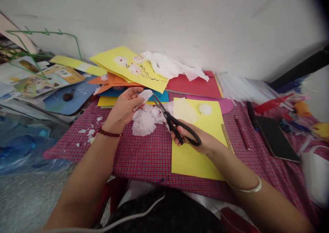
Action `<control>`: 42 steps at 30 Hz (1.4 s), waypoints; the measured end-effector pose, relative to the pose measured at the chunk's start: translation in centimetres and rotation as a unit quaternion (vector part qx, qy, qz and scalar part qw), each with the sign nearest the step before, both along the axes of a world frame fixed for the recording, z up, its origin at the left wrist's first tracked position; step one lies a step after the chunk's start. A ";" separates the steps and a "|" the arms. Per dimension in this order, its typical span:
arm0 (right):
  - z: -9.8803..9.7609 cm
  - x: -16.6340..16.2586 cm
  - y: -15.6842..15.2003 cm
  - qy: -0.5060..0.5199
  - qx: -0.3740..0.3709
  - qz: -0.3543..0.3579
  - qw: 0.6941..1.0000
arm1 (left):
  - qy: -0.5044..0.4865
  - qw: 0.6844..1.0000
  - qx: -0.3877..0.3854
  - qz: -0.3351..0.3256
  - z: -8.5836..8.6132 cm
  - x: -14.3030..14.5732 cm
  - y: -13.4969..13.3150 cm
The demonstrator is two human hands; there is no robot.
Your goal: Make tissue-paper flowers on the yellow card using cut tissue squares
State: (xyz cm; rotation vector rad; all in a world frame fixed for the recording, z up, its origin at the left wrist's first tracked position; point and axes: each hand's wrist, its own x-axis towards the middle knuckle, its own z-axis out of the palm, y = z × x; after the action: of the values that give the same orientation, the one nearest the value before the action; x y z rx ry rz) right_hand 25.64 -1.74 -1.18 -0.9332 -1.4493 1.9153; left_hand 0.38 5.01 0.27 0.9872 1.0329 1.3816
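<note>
Pinched in the fingers of my left hand (128,104) is a small piece of white tissue paper (145,95). My right hand (189,137) grips black-handled scissors (168,116); their blades are parted and the tips lie close to the tissue piece's right edge. Below the hands, a heap of cut tissue pieces (144,121) rests on the checked cloth. Under my right hand lies a yellow sheet (195,162), with a small white tissue puff (205,109) near its top.
A yellow card with flower drawings (133,66) leans at the back beside crumpled white tissue (174,65) and a red folder (195,85). To the right are a red pencil (242,133) and a black notebook (276,137). Paper scraps (89,133) lie left on the checked tablecloth (146,157).
</note>
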 end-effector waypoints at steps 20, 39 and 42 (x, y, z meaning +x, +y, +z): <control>1.3 -0.5 -0.7 -0.052 0.025 -0.005 0.998 | -0.029 0.993 0.073 0.087 -0.2 1.8 -0.3; 0.6 -0.7 -0.6 -0.026 0.027 -0.038 0.999 | 0.001 1.000 -0.011 -0.014 -0.6 3.0 -1.3; 0.5 -0.7 -0.5 -0.034 0.016 -0.037 0.999 | 0.000 1.000 -0.015 -0.013 -0.5 3.0 -1.4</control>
State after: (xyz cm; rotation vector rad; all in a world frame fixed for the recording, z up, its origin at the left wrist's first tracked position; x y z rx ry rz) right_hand 24.92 -2.24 -0.71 -1.0317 -1.4590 1.8167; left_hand 3.38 3.64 -0.27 0.9757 1.0354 1.3396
